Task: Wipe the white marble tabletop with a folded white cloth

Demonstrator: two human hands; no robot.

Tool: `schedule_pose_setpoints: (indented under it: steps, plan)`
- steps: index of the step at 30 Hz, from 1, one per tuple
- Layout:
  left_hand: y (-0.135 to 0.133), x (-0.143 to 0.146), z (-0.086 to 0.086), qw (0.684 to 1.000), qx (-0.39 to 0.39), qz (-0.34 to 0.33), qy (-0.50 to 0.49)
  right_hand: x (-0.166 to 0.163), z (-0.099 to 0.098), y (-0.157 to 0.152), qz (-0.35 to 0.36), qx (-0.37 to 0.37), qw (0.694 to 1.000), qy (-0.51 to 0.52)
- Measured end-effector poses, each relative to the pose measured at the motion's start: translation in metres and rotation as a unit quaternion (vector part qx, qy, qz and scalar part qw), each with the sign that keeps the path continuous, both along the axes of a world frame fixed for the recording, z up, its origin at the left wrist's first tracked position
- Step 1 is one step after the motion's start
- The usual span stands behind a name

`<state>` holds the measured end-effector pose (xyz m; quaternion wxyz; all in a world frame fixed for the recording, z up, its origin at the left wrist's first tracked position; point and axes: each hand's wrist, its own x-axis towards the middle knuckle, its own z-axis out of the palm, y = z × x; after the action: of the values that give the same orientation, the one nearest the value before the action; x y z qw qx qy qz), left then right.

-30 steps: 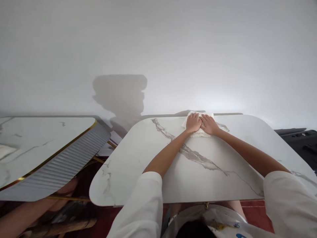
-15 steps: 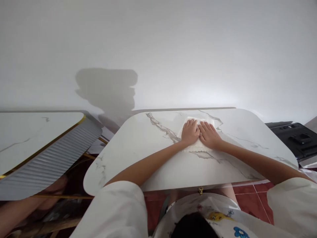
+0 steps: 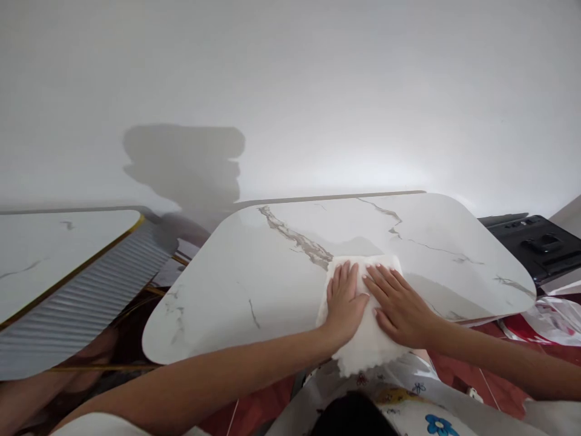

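A white cloth (image 3: 363, 351) lies spread near the front edge of the white marble-patterned table (image 3: 218, 284), its lower end hanging past that edge. Pressed flat on the cloth's left part is my left hand (image 3: 345, 303), fingers stretched forward. My right hand (image 3: 402, 303) rests flat beside it with fingers spread, also on the cloth. A small gap shows the cloth between the two hands. Neither hand grasps it; both lie on top.
To the left stands another marble-topped piece (image 3: 59, 248) with a gold edge and ribbed grey side. A black appliance (image 3: 535, 242) sits at the right, above a clear plastic bag (image 3: 549, 321). A white wall (image 3: 290, 97) rises behind the table.
Both hands have slid the cloth from the table's middle back toward my body, to the front edge. The hands have moved slightly apart and their fingers are more spread.
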<state>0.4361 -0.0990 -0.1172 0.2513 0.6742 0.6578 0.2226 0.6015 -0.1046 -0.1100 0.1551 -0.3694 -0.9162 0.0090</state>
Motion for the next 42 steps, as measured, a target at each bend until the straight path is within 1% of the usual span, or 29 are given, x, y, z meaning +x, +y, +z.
schedule_pose_setpoints:
  steps: [3,6,9,13,16,19,22,25,28,31,34,37,39,42]
  plan:
    - [-0.008,0.021,0.007,0.999,-0.042,-0.012,-0.02,0.026,-0.002,-0.005,0.0,-0.003,1.0,-0.002]
    - [0.002,0.045,0.016,0.995,-0.085,-0.038,-0.027,0.051,-0.006,0.003,-0.02,-0.002,1.0,-0.017]
    - [0.028,0.067,0.022,0.994,-0.086,-0.057,-0.017,0.069,-0.008,0.025,-0.041,-0.003,0.999,-0.026]
    - [0.074,0.08,0.02,0.998,-0.034,-0.05,0.016,0.076,-0.007,0.073,-0.053,-0.014,0.998,-0.032]
    - [0.109,0.074,0.015,0.998,0.032,-0.032,0.047,0.066,-0.005,0.116,-0.046,-0.024,0.997,-0.049]
    - [0.145,0.056,0.01,0.992,0.094,-0.019,0.076,0.046,-0.005,0.158,-0.038,-0.025,0.997,-0.057]
    - [0.178,0.033,0.005,0.987,0.126,-0.01,0.103,0.023,-0.007,0.196,-0.033,-0.015,0.998,-0.046]
    - [0.205,0.017,0.002,0.981,0.146,0.001,0.131,0.003,-0.012,0.228,-0.021,0.001,0.999,-0.029]
    - [0.227,0.014,0.002,0.973,0.166,0.013,0.163,-0.006,-0.016,0.254,-0.019,0.014,1.0,-0.016]
    - [0.247,0.023,0.004,0.966,0.174,0.017,0.191,-0.003,-0.017,0.276,-0.037,0.023,0.999,-0.002]
    - [0.262,0.042,0.006,0.964,0.171,0.017,0.201,0.011,-0.018,0.291,-0.06,0.013,0.998,-0.002]
    - [0.268,0.065,0.005,0.966,0.166,0.011,0.2,0.035,-0.018,0.294,-0.078,-0.004,0.997,-0.011]
    - [0.264,0.08,0.003,0.966,0.169,-0.003,0.198,0.051,-0.018,0.288,-0.086,-0.005,0.996,-0.014]
    - [0.248,0.097,0.0,0.964,0.178,-0.024,0.196,0.072,-0.019,0.266,-0.098,0.001,0.995,-0.015]
